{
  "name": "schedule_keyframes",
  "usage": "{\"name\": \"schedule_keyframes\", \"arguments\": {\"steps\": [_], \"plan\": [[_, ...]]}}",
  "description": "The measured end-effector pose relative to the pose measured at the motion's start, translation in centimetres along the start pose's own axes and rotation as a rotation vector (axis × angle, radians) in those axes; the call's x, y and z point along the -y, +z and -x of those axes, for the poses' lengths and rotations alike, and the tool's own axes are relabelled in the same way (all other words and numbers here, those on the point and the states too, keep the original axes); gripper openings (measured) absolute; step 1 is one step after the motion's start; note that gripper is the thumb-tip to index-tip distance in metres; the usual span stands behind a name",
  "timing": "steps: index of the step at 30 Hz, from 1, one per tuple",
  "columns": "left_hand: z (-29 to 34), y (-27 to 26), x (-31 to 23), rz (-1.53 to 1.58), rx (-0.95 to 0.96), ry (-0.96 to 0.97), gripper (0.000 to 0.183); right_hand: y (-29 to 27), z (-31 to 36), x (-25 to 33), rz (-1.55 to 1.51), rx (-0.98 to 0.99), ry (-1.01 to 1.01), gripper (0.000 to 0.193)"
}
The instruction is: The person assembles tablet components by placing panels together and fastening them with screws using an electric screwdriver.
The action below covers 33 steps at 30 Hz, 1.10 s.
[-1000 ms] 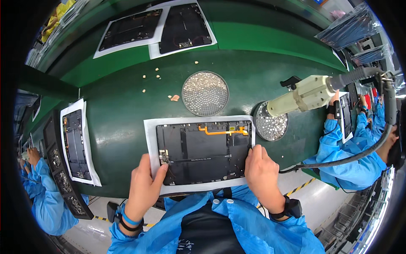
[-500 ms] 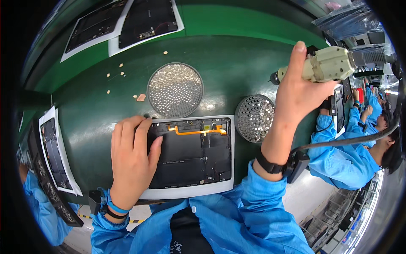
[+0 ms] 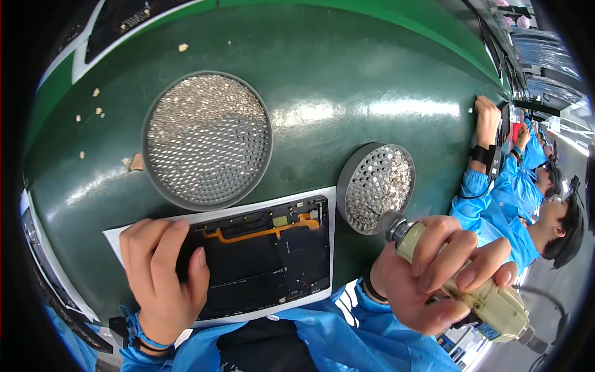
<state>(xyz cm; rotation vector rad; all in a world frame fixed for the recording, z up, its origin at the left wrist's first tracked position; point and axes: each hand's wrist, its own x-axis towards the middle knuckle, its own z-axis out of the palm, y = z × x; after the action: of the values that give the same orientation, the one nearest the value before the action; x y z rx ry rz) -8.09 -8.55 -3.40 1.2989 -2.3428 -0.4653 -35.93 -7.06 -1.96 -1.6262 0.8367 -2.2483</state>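
Note:
My right hand (image 3: 434, 279) is wrapped round a pale green electric screwdriver (image 3: 489, 307). Its tip points up and left at the near edge of a smaller round dish (image 3: 349, 180), which holds silvery screws (image 3: 396, 180) on a perforated plate. A black tablet housing (image 3: 248, 273) with its inside showing lies on a white sheet before me. An orange flat cable (image 3: 248, 238) runs along its upper part. My left hand (image 3: 164, 273) rests over the housing's left edge, thumb apart from the fingers, with nothing visible in it.
A larger round tray (image 3: 269, 146) with many small silvery screws stands beyond the housing. Small beige scraps (image 3: 136, 162) are scattered at its left. More black housings (image 3: 118, 28) lie at the far left. Co-workers in blue (image 3: 514, 214) sit at the right.
My right hand has swung the screwdriver down and nearer, from beyond the small dish to that dish's near edge. My left hand stays on the housing. The view has shifted closer.

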Motion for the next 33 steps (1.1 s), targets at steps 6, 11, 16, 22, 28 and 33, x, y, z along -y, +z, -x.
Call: {"name": "schedule_keyframes", "arguments": {"steps": [6,11,16,22,28,33], "plan": [[0.0,0.2,0.6,0.011,0.072,-0.002,0.038,-0.4,0.9,-0.6,0.147,0.017,0.067,0.061],[0.0,0.1,0.5,-0.013,0.081,-0.002,0.037,-0.7,0.8,-1.3,0.023,0.056,0.089,0.059],[0.0,0.0,0.5,-0.003,0.080,0.000,0.037,-1.2,0.7,-1.9,0.001,0.104,0.065,0.056],[0.0,0.0,0.6,-0.009,0.088,0.000,0.037,-0.7,1.0,-1.9,0.030,0.080,0.059,0.055],[0.0,-0.2,0.5,0.000,0.086,-0.013,0.037,-0.7,0.9,-1.8,0.058,0.103,0.084,0.054],[0.0,-0.4,0.5,0.003,0.098,-0.015,0.041,-0.4,0.8,-2.0,0.080,0.148,0.087,0.055]]}}
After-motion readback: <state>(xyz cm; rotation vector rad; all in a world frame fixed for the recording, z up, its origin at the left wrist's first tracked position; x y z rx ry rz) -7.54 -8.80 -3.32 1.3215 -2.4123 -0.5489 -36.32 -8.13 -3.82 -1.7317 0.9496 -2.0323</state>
